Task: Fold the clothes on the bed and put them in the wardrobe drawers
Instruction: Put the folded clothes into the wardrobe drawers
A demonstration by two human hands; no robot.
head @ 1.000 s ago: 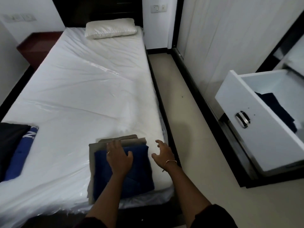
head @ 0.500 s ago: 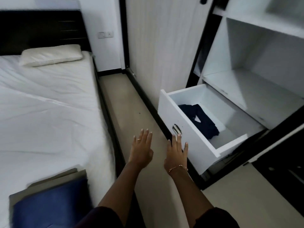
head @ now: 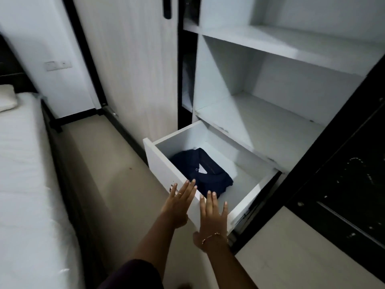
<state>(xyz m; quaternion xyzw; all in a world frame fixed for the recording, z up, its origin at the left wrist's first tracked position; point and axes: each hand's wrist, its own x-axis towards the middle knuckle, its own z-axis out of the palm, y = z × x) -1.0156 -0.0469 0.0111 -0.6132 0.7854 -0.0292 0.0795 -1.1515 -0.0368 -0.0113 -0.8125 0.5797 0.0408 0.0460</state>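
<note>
- Drawer (head: pixel 164 163) pulled out of the wardrobe (head: pixel 260 84), near frame centre; white flat panels, square corners, smooth matte finish.
- Dark navy shirt (head: pixel 203 173) lies folded inside the drawer, collar up, towards the front-left part of the drawer floor; soft cloth, small button visible at the collar.
- Left hand (head: pixel 180 200) flat, fingers straight and together, laid over the drawer front near its top edge at 6 o'clock from the shirt; holds nothing; ring on one finger.
- Right hand (head: pixel 212 213) flat too, fingers straight and slightly spread, just beside the left one, over the same front panel; holds nothing; thin bracelet (head: pixel 212 236) at the wrist.
- Drawer handle mostly hidden behind the left hand.
- Shelves (head: pixel 270 46) above the drawer, at 1 o'clock: white boards, bare surfaces.
- Pale wood-grain door (head: pixel 133 69) at 11 o'clock; black frame strips beside it.
- Glossy black panel (head: pixel 343 184) at 3 o'clock.
- Bed (head: pixel 25 184) along 9 o'clock, white sheet, pillow corner (head: pixel 6 100) at the far end; beige floor (head: pixel 108 184) between bed and wardrobe.
- Wall switch plate (head: pixel 57 65) at 10 o'clock.
- No readable writing.
</note>
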